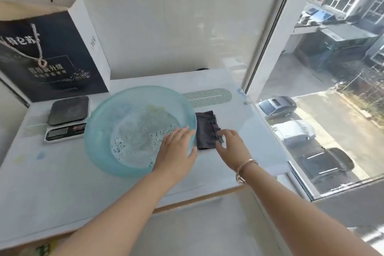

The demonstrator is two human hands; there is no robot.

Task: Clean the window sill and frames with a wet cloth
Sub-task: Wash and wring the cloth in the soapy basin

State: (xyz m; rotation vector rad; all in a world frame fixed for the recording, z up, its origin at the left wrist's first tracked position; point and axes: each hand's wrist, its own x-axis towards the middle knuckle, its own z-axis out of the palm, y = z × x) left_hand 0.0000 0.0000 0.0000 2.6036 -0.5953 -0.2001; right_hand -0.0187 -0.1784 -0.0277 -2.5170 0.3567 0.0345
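Observation:
A dark folded cloth (205,131) lies on the white table (62,183), just right of a translucent blue basin (97,131) holding soapy water. My left hand (176,149) lies on the basin's near right rim, with its fingers straight over the inside and its thumb outside. My right hand (230,145), with a bracelet on the wrist, reaches to the cloth's right edge; its curled fingers pinch a lifted corner there. The white window frame (268,48) rises at the right, and the sill (301,185) runs along the bottom of the glass.
A kitchen scale (66,118) stands left of the basin. A dark gift bag (47,54) leans against the white wall behind it. The table's front edge (197,198) runs across below my arms. Parked cars show through the glass.

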